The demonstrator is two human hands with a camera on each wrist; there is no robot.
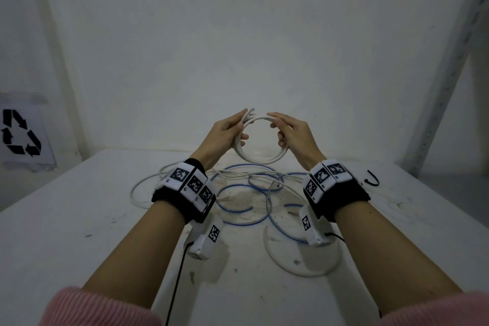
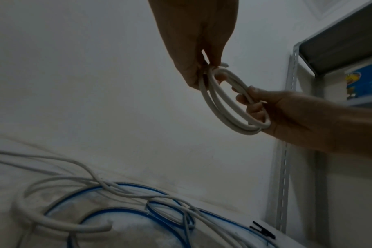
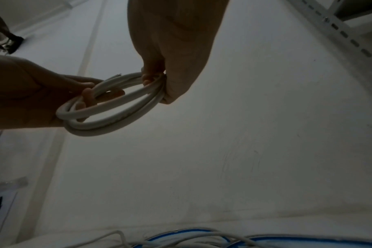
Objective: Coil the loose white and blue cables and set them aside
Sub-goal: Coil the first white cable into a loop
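Left hand (image 1: 227, 131) and right hand (image 1: 292, 132) both grip thick white coiled cable (image 1: 260, 159) above tabletop (image 1: 79, 219); loose blue cables (image 1: 238, 213) beneath.

Tangled blue cables (image 1: 246, 206) and white cables (image 1: 148, 188) across mid-table (image 1: 79, 219).

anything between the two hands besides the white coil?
No. In the head view, only the white coil spans from left hand to right hand; its middle is open.
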